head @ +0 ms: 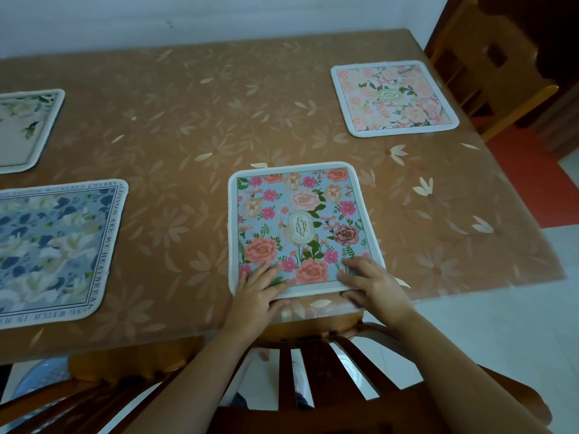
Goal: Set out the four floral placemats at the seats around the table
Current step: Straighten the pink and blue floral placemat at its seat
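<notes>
– Table (pixel 188 120) in brown flower-printed cloth: what lies where?
– Blue rectangular placemat with pink roses (pixel 300 214) at six o'clock, by the near edge. Blue-and-white floral placemat (pixel 53 245) at nine, cream floral placemat (pixel 25 130) at ten, pink floral placemat (pixel 394 98) at one.
– The grips?
– Left grip (pixel 260 292) and right grip (pixel 372 286) lie flat, fingers straight, pressing the rose one's near edge.

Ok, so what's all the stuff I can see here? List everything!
Garden placemat: one, blue with pink flowers, near edge, middle.
Pink placemat: one, pale pink floral, far right.
Blue-and-white placemat: one, near left.
Cream placemat: one, green leaves, far left, partly cut off.
Tablecloth: one, brown with daisies, under all placemats.
Slat-back chair: one, brown wood, below the Garden placemat.
Wooden chair: one, brown, far right, beside Pink placemat.
Left hand: one, flat on Garden placemat's near-left corner.
Right hand: one, flat on its near-right corner.
</notes>
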`<act>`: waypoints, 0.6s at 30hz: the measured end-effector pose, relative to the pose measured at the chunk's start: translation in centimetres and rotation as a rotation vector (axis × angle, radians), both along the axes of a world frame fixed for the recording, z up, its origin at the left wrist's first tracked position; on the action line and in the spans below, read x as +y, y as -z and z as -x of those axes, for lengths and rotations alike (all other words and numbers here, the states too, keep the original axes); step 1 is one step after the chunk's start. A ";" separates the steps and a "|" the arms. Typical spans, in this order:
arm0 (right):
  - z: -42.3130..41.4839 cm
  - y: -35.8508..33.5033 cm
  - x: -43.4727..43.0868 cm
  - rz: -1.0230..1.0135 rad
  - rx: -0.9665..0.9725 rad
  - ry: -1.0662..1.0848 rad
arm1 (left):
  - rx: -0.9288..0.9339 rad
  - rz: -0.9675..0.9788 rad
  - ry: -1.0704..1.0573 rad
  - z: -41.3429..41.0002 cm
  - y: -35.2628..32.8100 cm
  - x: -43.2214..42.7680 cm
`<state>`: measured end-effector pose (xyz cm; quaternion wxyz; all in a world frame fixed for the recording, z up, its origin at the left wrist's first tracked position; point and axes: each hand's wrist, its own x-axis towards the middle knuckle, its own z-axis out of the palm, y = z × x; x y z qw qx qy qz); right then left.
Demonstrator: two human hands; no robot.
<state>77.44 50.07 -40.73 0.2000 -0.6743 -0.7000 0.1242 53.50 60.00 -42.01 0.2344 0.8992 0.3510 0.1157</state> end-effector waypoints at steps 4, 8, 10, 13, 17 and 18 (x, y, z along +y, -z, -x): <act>-0.8 0.4 -0.2 0.046 -0.012 0.017 | 0.115 0.007 -0.045 0.8 0.1 0.4; -0.5 0.6 -0.2 0.109 0.029 0.071 | 0.155 -0.026 -0.028 1.3 0.2 0.4; -0.4 0.7 -0.3 0.166 0.063 0.121 | 0.191 -0.054 -0.016 1.2 0.5 0.3; -0.4 0.6 -0.3 0.221 0.074 0.150 | 0.268 -0.017 -0.022 1.3 1.3 0.3; 1.2 1.3 0.3 0.382 -0.153 0.133 | 0.448 0.003 -0.027 0.6 2.1 -0.4; 2.0 1.5 0.6 0.410 -0.214 0.146 | 0.461 0.010 -0.031 0.2 1.9 -0.7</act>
